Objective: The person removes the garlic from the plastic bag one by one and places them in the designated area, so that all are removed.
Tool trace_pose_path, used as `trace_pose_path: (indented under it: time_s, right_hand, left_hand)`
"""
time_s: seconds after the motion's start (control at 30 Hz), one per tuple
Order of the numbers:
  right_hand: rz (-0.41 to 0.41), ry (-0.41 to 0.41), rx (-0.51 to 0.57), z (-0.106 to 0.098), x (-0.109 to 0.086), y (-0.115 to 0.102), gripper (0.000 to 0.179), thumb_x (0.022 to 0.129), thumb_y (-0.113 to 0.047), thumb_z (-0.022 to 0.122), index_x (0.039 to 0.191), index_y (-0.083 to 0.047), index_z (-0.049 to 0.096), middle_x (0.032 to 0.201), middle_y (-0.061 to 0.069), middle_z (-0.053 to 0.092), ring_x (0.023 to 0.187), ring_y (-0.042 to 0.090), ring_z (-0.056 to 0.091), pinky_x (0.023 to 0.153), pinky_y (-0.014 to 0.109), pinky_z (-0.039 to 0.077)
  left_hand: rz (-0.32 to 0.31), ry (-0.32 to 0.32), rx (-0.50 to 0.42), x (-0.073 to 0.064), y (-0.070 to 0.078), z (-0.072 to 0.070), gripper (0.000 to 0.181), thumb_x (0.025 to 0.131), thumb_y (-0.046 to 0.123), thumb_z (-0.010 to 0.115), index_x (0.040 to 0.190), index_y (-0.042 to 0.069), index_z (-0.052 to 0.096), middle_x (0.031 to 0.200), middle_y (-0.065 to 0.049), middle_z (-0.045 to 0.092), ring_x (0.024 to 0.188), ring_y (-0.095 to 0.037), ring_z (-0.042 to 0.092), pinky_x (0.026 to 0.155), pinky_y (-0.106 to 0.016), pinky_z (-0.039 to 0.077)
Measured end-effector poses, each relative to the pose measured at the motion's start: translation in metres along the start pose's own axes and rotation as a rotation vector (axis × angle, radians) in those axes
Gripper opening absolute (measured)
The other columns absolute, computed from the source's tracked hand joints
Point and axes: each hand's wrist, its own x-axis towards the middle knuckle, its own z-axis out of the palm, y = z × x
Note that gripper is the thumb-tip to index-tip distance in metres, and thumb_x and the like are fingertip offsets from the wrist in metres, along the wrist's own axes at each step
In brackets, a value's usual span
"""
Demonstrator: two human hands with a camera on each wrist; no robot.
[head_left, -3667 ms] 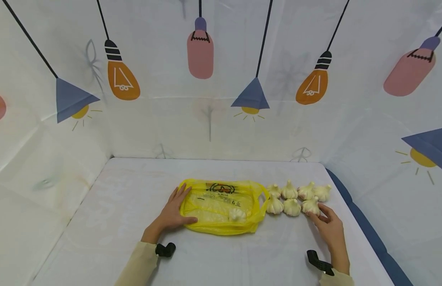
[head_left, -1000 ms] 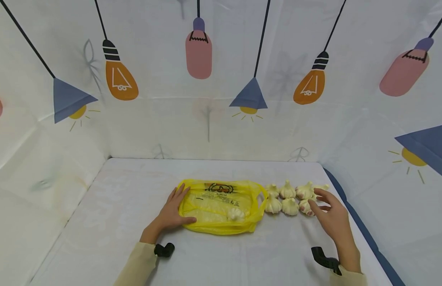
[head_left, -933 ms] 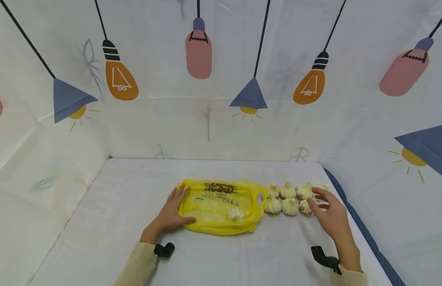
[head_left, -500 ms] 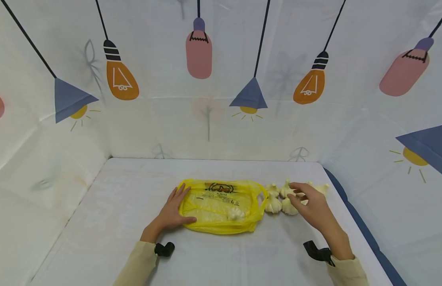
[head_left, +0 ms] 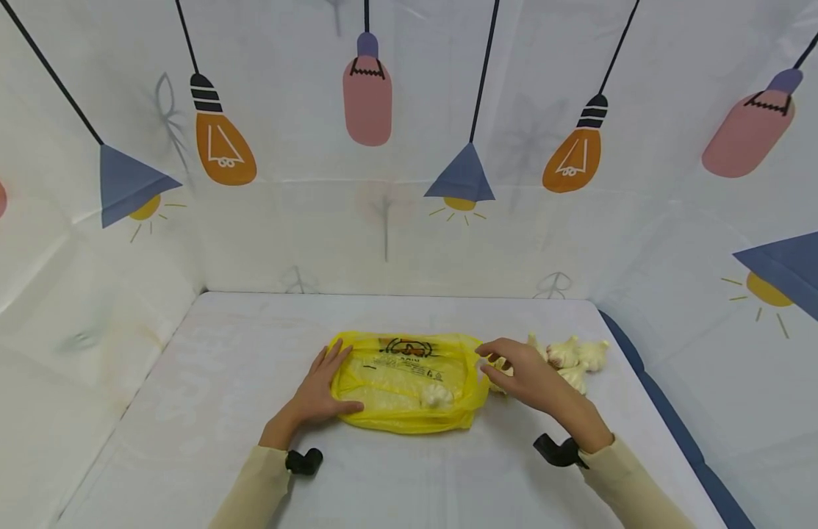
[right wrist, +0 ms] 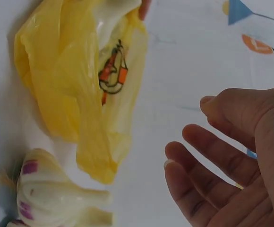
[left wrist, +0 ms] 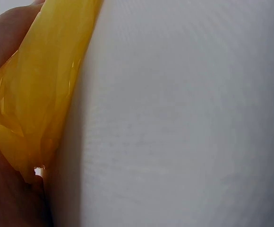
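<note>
A yellow plastic bag (head_left: 382,386) lies on the white table, with one garlic bulb (head_left: 437,396) visible inside it through its open top. My left hand (head_left: 317,394) rests against the bag's left end, thumb and fingers spread along its edge. Above the bag's right end is my right hand (head_left: 533,378), its fingers loosely bent with nothing between them. In the right wrist view those fingers (right wrist: 212,151) stand apart from the bag (right wrist: 56,71). A white garlic bulb (right wrist: 52,194) with purple patches lies beside the bag there.
More garlic bulbs (head_left: 592,355) sit in rows right of the bag, partly hidden behind my right hand. Fabric walls with printed lamps enclose the table (head_left: 263,330) at the back and sides. A blue strip (head_left: 673,411) runs along the right table edge.
My right hand has left the rightmost garlic bulbs and moved left, empty, over the row to the bag's right end. My left hand and the bag have stayed in place.
</note>
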Motion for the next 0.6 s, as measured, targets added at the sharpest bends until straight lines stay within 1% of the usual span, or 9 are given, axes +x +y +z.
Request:
trace_pose_path:
  time_s: [0.13,0.3,0.43,0.53,0.6]
  right_hand:
    - [-0.051,-0.126,0.015,0.006,0.013,-0.003,0.024,0.099,-0.009,0.067,0.122,-0.003,0.069,0.115,0.013,0.073,0.093,0.022,0.070,0.075,0.036,0.061]
    - [-0.073,-0.264,0.033,0.014,0.026,-0.008,0.028,0.099,-0.011,0.068,0.126,-0.004,0.068,0.120,0.013,0.072,0.100,0.029,0.069,0.081,0.038,0.061]
    - [-0.063,-0.359,0.067,0.022,0.033,-0.011,0.034,0.099,-0.012,0.068,0.132,-0.005,0.065,0.128,0.013,0.069,0.110,0.033,0.068,0.087,0.039,0.060]
    - [-0.037,-0.435,0.102,0.028,0.036,-0.012,0.044,0.098,-0.016,0.070,0.141,-0.006,0.060,0.137,0.014,0.064,0.119,0.036,0.064,0.094,0.046,0.058]
    - [-0.019,-0.483,0.106,0.032,0.038,-0.013,0.054,0.098,-0.021,0.072,0.147,-0.007,0.054,0.145,0.012,0.059,0.127,0.036,0.060,0.101,0.051,0.055]
  left_hand:
    - [0.008,0.008,0.012,0.000,-0.001,0.000,0.116,0.076,0.059,0.083,0.165,0.013,0.024,0.174,-0.012,0.009,0.158,-0.047,0.005,0.120,-0.073,0.019]
    - [0.021,0.020,0.012,0.000,-0.002,0.000,0.116,0.075,0.058,0.083,0.165,0.012,0.025,0.174,-0.014,0.010,0.158,-0.048,0.006,0.120,-0.073,0.019]
    - [0.019,0.024,0.007,0.000,-0.001,0.000,0.116,0.075,0.058,0.083,0.165,0.013,0.025,0.174,-0.013,0.010,0.158,-0.048,0.006,0.119,-0.074,0.020]
    - [0.014,0.023,0.005,0.001,-0.001,0.000,0.116,0.075,0.058,0.083,0.165,0.013,0.025,0.174,-0.013,0.010,0.158,-0.048,0.006,0.119,-0.074,0.020]
    - [0.011,0.022,0.004,0.001,-0.001,0.001,0.116,0.075,0.058,0.083,0.165,0.013,0.025,0.174,-0.013,0.010,0.158,-0.048,0.006,0.119,-0.074,0.019]
